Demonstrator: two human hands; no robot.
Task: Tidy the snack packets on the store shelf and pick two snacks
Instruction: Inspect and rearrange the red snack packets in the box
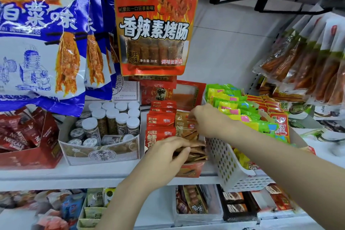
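Left hand [168, 152] reaches up from below into an open red display box [190, 171] on the white shelf [93, 173], its fingers curled over the near end of a row of brown snack packets [194, 148], gripping them from above. Right hand [207, 120] enters from the lower right, farther back along the same row; its fingertips pinch the top edges of the brown packets at the rear of the box. Both hands thus close on the same stack, front and back, with the packets leaning and fanned between them.

Just left of both hands, in the same box, red snack packets [161, 119] stand upright in a neat file. Immediately right of the right hand, and touching its wrist, a white perforated basket [224, 157] holds green and yellow packets [235, 104], with a red-labelled packet [280, 123] at its far side. Further left of the left hand, a cardboard tray [100, 152] holds white-capped jars [110, 119], and beyond it sits a red Nescafé carton [28, 145]. Above the hands hangs an orange-red pouch [154, 24] on a hook, with blue and white bags [43, 39] to its left. Below the left forearm, a lower shelf carries further assorted packets [194, 203].
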